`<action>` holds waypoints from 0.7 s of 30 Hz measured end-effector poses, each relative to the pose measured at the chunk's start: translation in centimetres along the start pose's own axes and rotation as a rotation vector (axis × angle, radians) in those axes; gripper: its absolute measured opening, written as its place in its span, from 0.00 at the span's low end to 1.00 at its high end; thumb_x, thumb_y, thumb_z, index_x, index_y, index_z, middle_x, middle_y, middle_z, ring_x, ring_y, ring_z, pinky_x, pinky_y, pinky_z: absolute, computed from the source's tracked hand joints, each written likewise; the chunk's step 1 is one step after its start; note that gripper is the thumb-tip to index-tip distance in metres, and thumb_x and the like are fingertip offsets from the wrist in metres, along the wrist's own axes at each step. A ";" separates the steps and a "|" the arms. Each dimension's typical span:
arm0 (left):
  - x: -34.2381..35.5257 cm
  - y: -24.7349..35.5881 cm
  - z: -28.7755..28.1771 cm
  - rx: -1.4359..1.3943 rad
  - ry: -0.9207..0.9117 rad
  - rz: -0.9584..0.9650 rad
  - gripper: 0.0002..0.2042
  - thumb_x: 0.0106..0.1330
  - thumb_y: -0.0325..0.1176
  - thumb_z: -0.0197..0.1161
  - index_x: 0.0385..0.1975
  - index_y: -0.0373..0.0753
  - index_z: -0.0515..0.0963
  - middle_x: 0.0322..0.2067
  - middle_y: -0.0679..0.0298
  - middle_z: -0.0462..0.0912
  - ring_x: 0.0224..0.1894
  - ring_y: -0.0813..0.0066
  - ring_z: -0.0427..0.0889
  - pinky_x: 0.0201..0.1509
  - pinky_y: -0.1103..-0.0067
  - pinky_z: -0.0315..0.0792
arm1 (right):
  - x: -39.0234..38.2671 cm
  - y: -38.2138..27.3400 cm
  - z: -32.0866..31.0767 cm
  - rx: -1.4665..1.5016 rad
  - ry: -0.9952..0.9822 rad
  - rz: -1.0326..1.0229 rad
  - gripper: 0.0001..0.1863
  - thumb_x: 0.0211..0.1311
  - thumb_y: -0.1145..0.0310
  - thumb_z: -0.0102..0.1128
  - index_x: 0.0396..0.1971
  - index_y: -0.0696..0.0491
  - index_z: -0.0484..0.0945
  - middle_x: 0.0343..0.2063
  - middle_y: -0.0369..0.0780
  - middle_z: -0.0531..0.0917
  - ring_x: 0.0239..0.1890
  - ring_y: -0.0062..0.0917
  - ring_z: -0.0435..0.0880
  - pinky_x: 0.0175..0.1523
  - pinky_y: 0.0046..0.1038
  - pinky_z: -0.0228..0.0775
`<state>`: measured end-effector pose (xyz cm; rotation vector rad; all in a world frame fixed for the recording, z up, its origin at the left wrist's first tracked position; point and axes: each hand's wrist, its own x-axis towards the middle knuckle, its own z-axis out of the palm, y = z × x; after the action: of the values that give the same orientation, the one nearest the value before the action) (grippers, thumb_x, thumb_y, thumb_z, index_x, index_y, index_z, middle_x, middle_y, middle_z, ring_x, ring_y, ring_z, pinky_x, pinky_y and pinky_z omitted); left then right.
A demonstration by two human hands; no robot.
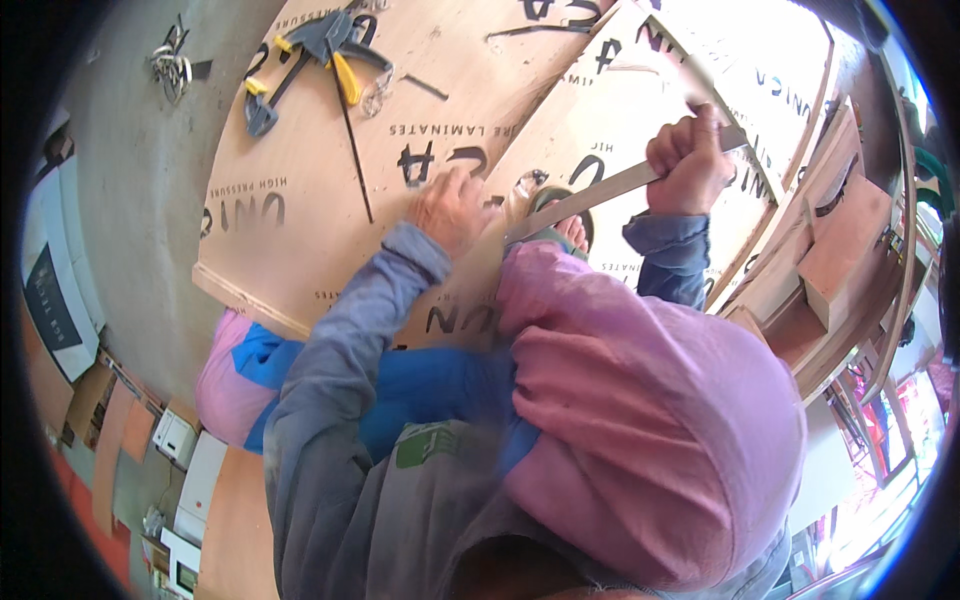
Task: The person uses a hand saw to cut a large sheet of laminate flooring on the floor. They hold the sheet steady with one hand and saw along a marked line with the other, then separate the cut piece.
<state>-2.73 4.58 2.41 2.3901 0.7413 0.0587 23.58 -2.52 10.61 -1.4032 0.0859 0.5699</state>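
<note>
My right hand is closed around a long metal straightedge, which slants down-left across pale printed boards; another narrow strip runs up-left from near that hand, and I cannot tell if they join. My left hand rests on the board left of the straightedge's lower end, fingers apart and slightly bent. My sandalled foot is beside the straightedge, below my pink-clad knee. Yellow-and-dark bar clamps lie on the upper left board, near thin dark rods.
A concrete floor runs along the left, with a small tangled bundle at the top. Stacked wooden pieces and long curved strips stand to the right. Panels, white boxes and other clutter line the lower left edge.
</note>
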 end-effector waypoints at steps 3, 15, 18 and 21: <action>-0.7 0.9 1.2 -0.092 -0.120 -0.182 0.23 0.56 0.38 0.68 0.48 0.36 0.70 0.49 0.51 0.72 0.50 0.52 0.76 0.50 0.63 0.74 | -0.6 0.7 0.9 0.020 -0.056 -0.002 0.16 0.73 0.61 0.51 0.39 0.62 0.72 0.13 0.30 0.60 0.11 0.14 0.57 0.14 0.20 0.47; 0.9 3.9 2.8 -0.013 0.228 0.086 0.23 0.49 0.37 0.67 0.45 0.33 0.74 0.42 0.55 0.75 0.44 0.55 0.75 0.49 0.65 0.71 | 1.9 0.1 4.3 0.003 0.005 -0.107 0.15 0.70 0.60 0.57 0.34 0.59 0.73 0.12 0.32 0.63 0.10 0.15 0.59 0.15 0.21 0.48; 0.8 3.9 3.6 0.072 0.244 0.114 0.14 0.52 0.34 0.65 0.36 0.35 0.75 0.32 0.58 0.75 0.37 0.59 0.75 0.41 0.67 0.71 | 2.0 0.2 4.6 0.024 -0.050 -0.054 0.16 0.69 0.59 0.59 0.33 0.59 0.73 0.13 0.33 0.64 0.12 0.16 0.61 0.17 0.21 0.53; 0.5 3.2 5.0 0.151 0.276 0.101 0.06 0.54 0.30 0.62 0.26 0.38 0.72 0.26 0.62 0.72 0.32 0.63 0.74 0.36 0.69 0.71 | 2.4 1.1 3.2 0.056 -0.253 0.009 0.21 0.64 0.59 0.66 0.44 0.61 0.71 0.20 0.34 0.70 0.19 0.19 0.69 0.23 0.22 0.63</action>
<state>0.36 -0.01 0.16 2.5939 0.7724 0.3945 24.28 1.32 9.30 -1.2666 -0.0942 0.7420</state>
